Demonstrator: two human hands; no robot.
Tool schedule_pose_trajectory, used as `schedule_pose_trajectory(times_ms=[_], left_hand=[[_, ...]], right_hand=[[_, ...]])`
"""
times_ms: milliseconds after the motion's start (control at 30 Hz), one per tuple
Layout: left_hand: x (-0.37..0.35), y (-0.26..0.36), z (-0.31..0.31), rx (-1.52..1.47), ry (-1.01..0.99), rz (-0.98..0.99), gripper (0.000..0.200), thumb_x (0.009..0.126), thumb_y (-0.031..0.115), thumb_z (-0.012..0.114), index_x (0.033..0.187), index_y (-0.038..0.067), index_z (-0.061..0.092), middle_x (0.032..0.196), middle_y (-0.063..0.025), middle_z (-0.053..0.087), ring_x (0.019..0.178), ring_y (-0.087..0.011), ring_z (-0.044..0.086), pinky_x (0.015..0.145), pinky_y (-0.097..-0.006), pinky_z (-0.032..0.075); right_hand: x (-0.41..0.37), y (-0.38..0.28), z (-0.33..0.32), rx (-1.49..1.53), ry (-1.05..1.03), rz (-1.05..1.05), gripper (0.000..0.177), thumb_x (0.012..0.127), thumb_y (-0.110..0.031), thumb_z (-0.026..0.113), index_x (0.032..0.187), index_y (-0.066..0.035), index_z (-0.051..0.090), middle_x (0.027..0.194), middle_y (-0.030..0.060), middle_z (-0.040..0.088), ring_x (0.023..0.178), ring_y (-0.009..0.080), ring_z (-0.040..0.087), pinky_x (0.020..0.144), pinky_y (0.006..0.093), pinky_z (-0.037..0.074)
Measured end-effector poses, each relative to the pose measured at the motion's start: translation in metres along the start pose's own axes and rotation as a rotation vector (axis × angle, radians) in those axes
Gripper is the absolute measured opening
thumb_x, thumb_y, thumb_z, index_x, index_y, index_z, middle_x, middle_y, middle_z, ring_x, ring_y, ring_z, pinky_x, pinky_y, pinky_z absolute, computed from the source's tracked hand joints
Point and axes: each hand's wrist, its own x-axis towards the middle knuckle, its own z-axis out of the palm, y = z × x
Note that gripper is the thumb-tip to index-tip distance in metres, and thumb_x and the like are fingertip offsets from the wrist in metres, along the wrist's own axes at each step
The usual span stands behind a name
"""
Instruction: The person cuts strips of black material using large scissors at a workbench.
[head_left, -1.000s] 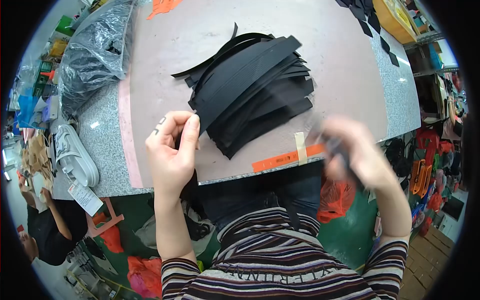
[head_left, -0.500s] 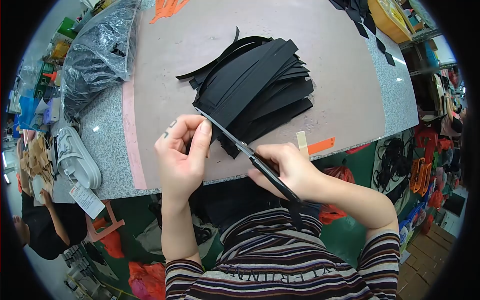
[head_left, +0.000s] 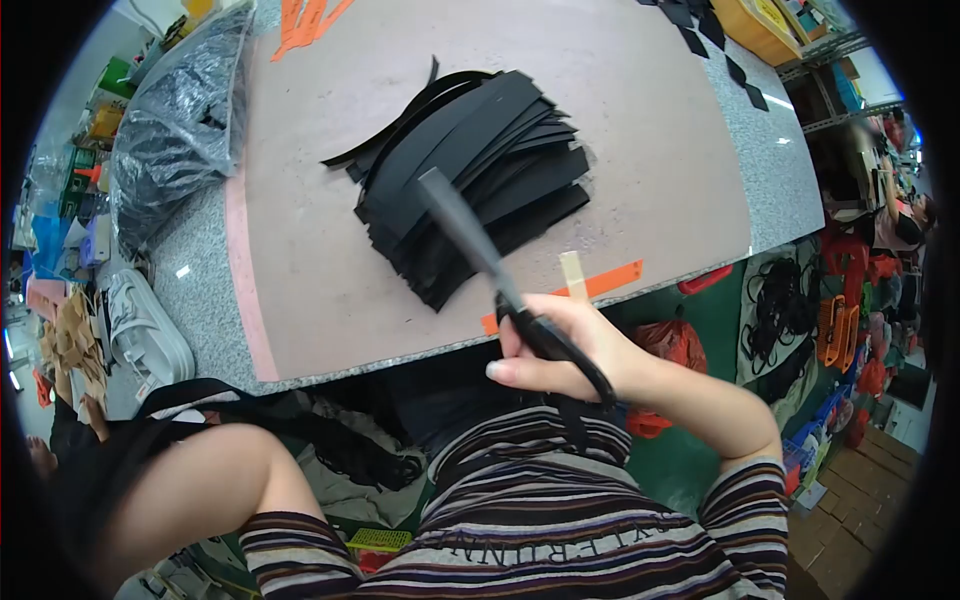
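My right hand (head_left: 565, 345) is closed round the black handles of a pair of scissors (head_left: 465, 225). Their blades look closed and blurred, pointing up and left over a pile of black strips (head_left: 470, 150). The strips lie fanned and overlapping on a pale mat (head_left: 660, 160), with a few narrow ones curling out at the upper left. My left arm (head_left: 210, 480) reaches down and back to the left, and its hand is out of the picture. Black strip-like material (head_left: 200, 390) shows beside that arm.
A clear plastic bag of dark material (head_left: 180, 120) and a pale slide sandal (head_left: 148, 325) sit at the left. Orange strips (head_left: 305, 25) lie at the far edge, an orange one (head_left: 615, 278) near the front. A yellow bin (head_left: 755, 30) stands back right. A person works far right.
My left hand has left the pile and swung down left out of view. The scissors have come away from the strip's end and their blades now hang over the pile.
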Motion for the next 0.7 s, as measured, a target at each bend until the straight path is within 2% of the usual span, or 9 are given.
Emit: schedule_pose_trajectory(times_ms=[33,100,167,200,300,500,567,667,700], left_hand=[[-0.028,-0.03,-0.007,0.101,-0.011,-0.202,0.021,0.08,-0.003,0.058,0.1,-0.003,0.066,0.069,-0.0034,0.062,0.045,-0.0072,0.049,0.039,-0.0209,0.034],[-0.088,-0.085,-0.02,0.524,-0.125,-0.603,0.017,0.086,0.005,0.057,0.089,-0.005,0.07,0.065,-0.0039,0.061,0.046,-0.007,0.048,0.04,-0.0214,0.036],[-0.13,-0.145,0.012,0.798,0.041,-1.03,0.02,0.083,-0.002,0.068,0.101,-0.001,0.077,0.069,-0.0069,0.071,0.053,-0.0119,0.064,0.05,-0.0229,0.05],[-0.16,-0.17,0.023,0.753,0.091,-1.108,0.023,0.083,-0.006,0.069,0.103,0.001,0.077,0.072,-0.0084,0.073,0.056,-0.0119,0.066,0.054,-0.0226,0.052],[-0.201,-0.213,0.043,0.709,0.049,-0.912,0.024,0.085,-0.008,0.067,0.107,-0.002,0.075,0.075,-0.0106,0.073,0.061,-0.0123,0.067,0.058,-0.0223,0.053],[-0.21,-0.232,0.057,0.681,0.032,-0.952,0.026,0.084,-0.004,0.072,0.11,0.001,0.075,0.072,-0.0112,0.072,0.061,-0.0145,0.068,0.056,-0.0241,0.052],[-0.211,-0.238,0.059,0.781,-0.055,-0.873,0.027,0.084,-0.005,0.072,0.11,0.001,0.075,0.071,-0.0115,0.071,0.06,-0.016,0.068,0.056,-0.0245,0.052],[-0.199,-0.228,0.057,0.875,-0.152,-0.978,0.02,0.082,0.006,0.077,0.101,0.0,0.075,0.071,-0.0116,0.071,0.058,-0.0178,0.069,0.055,-0.0271,0.053],[-0.192,-0.218,0.054,0.913,-0.184,-1.019,0.02,0.081,0.009,0.078,0.098,0.0,0.075,0.071,-0.0116,0.071,0.058,-0.0179,0.069,0.055,-0.0276,0.054]], right_hand=[[-0.006,0.001,-0.004,0.061,0.066,-0.052,0.033,0.085,-0.027,0.082,0.084,-0.008,0.056,0.068,-0.0038,0.05,0.061,0.0046,0.043,0.056,0.0227,0.037],[-0.022,0.024,-0.016,0.241,0.114,-0.096,0.04,0.08,-0.01,0.084,0.1,-0.008,0.049,0.083,0.0009,0.058,0.072,0.0066,0.056,0.066,0.0223,0.046],[-0.031,0.031,-0.014,0.506,0.139,-0.216,0.045,0.08,0.003,0.08,0.105,-0.008,0.043,0.093,0.0065,0.062,0.08,0.0102,0.062,0.073,0.0243,0.051],[-0.035,0.033,-0.013,0.534,0.13,-0.23,0.048,0.08,0.011,0.075,0.106,-0.008,0.04,0.101,0.0109,0.063,0.086,0.0134,0.066,0.08,0.0276,0.054],[-0.051,0.033,-0.013,0.518,0.237,-0.142,0.044,0.083,0.009,0.074,0.105,-0.008,0.039,0.1,0.0116,0.065,0.09,0.0158,0.067,0.084,0.0294,0.055],[-0.069,0.039,-0.021,0.466,0.397,-0.145,0.035,0.088,0.007,0.069,0.104,-0.005,0.041,0.095,0.0107,0.066,0.092,0.0154,0.067,0.086,0.0303,0.056],[-0.072,0.044,-0.022,0.468,0.408,-0.143,0.035,0.087,0.007,0.07,0.103,-0.006,0.041,0.094,0.0097,0.066,0.09,0.0137,0.066,0.083,0.0282,0.055],[-0.085,0.027,-0.037,0.47,0.377,-0.058,0.038,0.086,0.006,0.071,0.101,-0.008,0.04,0.093,0.0099,0.066,0.085,0.0117,0.065,0.078,0.0263,0.054],[-0.091,0.023,-0.048,0.322,0.415,-0.121,0.042,0.083,0.007,0.072,0.1,-0.009,0.037,0.089,0.011,0.066,0.079,0.0128,0.066,0.073,0.0257,0.053]])
